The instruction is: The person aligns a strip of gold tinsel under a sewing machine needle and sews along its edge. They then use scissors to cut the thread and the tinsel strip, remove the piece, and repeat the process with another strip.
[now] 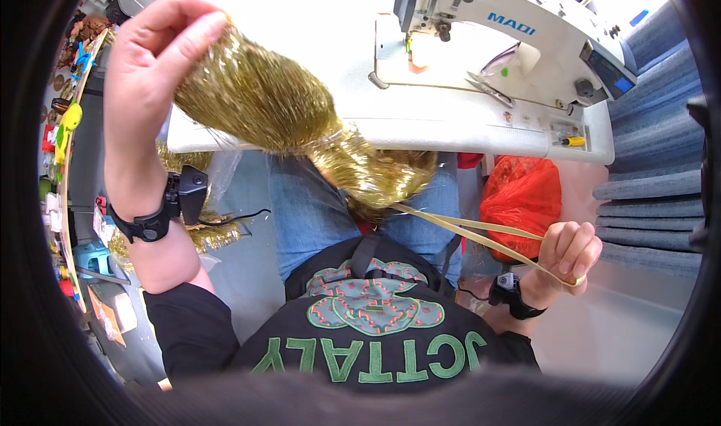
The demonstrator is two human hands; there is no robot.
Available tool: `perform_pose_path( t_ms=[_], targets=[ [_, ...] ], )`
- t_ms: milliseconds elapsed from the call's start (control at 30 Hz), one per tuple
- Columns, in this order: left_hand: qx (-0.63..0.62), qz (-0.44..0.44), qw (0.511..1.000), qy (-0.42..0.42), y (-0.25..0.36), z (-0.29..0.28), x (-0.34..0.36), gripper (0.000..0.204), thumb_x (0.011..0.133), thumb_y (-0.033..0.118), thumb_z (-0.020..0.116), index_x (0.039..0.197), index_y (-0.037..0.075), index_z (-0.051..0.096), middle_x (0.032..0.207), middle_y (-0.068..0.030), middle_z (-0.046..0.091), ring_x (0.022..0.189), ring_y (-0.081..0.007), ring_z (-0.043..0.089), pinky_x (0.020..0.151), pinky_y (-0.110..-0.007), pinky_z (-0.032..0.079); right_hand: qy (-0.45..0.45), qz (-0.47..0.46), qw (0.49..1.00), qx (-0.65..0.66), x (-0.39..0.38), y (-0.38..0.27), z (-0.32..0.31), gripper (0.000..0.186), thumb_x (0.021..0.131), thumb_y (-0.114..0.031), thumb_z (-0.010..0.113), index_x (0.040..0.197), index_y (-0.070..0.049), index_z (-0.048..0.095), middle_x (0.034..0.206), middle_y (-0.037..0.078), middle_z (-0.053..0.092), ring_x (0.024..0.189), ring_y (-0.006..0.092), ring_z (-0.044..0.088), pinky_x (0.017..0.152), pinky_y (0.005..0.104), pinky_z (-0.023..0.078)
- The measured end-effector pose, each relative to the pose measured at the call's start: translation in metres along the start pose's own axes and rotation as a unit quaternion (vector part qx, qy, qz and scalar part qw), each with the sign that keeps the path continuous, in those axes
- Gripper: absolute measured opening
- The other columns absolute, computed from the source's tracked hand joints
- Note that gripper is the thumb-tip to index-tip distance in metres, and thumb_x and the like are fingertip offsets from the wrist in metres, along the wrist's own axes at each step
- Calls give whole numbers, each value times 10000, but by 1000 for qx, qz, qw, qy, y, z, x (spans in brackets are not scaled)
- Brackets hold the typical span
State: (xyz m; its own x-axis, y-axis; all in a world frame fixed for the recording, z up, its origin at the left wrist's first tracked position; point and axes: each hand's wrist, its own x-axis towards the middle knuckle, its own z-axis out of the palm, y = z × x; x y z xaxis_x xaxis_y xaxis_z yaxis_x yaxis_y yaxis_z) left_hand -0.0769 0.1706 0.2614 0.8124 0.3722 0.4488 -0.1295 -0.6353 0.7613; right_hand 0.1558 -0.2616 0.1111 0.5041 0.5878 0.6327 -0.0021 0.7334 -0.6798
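Raised at the upper left, my left hand [154, 62] pinches the top edge of a bunch of gold tinsel fringe [263, 92]. The fringe hangs over the table's front edge and narrows into a twisted part above my lap. From its lower end a doubled pale yellow band [488, 243], perhaps elastic, stretches to the right. Fingers of my right hand [568, 252] are closed round the looped end of this band, pulling it taut. Where the band joins the fringe is hidden by the strands.
A white sewing machine [518, 24] stands on the white table [300, 6]. Metal snips [492, 90] and a yellow-handled tool [573, 141] lie on its right part. Below hangs or sits a red plastic bag [526, 193]. More gold tinsel [214, 236] lies at left; a blue curtain [653, 126] borders the right.
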Motion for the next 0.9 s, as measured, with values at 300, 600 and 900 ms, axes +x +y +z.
perform_pose_path(
  t_ms=[300, 600, 900],
  targets=[
    [-171, -313, 860, -365, -52, 112, -28, 192, 1068, 205, 637, 1128, 30, 685, 986, 48, 664, 923, -27, 577, 822, -224, 482, -93, 249, 956, -122, 34, 91, 51, 109, 817, -88, 773, 783, -75, 670, 1330, 244, 640, 848, 164, 643, 842, 341, 514],
    [-293, -307, 829, -365, -92, 154, -52, 166, 1057, 146, 618, 1084, -3, 686, 958, 37, 674, 892, -41, 576, 799, -240, 487, -224, 411, 883, -33, 40, 162, 49, 58, 837, -9, 721, 893, -20, 718, 1105, 74, 613, 1019, 159, 607, 875, 293, 499],
    [-302, -283, 829, -376, -117, 160, -68, 190, 1014, 153, 678, 908, -5, 682, 1042, -30, 634, 926, -103, 567, 821, -269, 474, -191, 391, 899, -41, 29, 154, 31, 64, 837, -15, 734, 898, -34, 735, 1007, 45, 598, 946, 160, 573, 835, 278, 465]
  ],
)
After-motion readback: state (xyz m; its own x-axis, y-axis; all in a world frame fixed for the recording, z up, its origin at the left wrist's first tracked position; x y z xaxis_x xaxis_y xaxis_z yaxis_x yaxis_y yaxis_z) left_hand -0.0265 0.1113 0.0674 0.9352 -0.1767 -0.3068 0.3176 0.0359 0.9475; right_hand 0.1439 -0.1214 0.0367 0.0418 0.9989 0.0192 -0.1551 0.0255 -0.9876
